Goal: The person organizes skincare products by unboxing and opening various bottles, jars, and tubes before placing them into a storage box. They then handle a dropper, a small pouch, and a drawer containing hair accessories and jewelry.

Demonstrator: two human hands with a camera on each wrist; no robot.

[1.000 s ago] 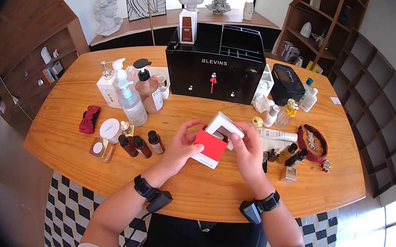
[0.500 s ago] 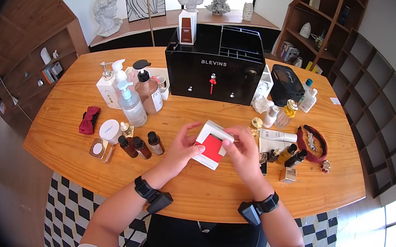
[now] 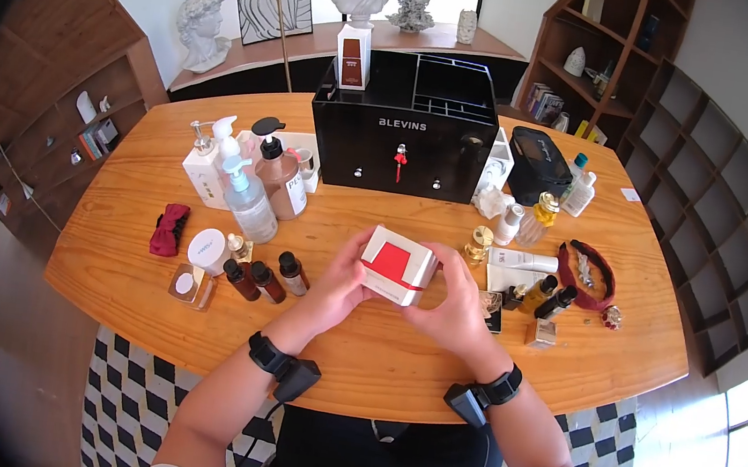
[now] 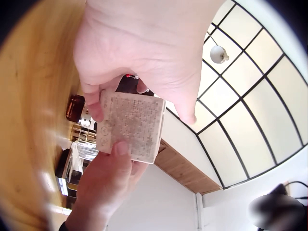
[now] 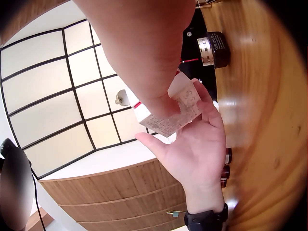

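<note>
Box [image 3: 396,267], white-red, held in both hands [image 3: 344,283] [image 3: 456,306] over table [image 3: 377,357].

White box [image 3: 396,268], red square on top, red side strip, printed underside; held tilted above table [image 3: 377,357].

Box print [image 4: 132,122] blurry; seemingly illegible

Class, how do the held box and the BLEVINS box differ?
Colour: the held box is white and red; the BLEVINS box is black.
Size: the held box is much smaller than the BLEVINS box.
Position: the right hand grips the held box, while the BLEVINS box stands on the table.
Both carry lettering.
</note>
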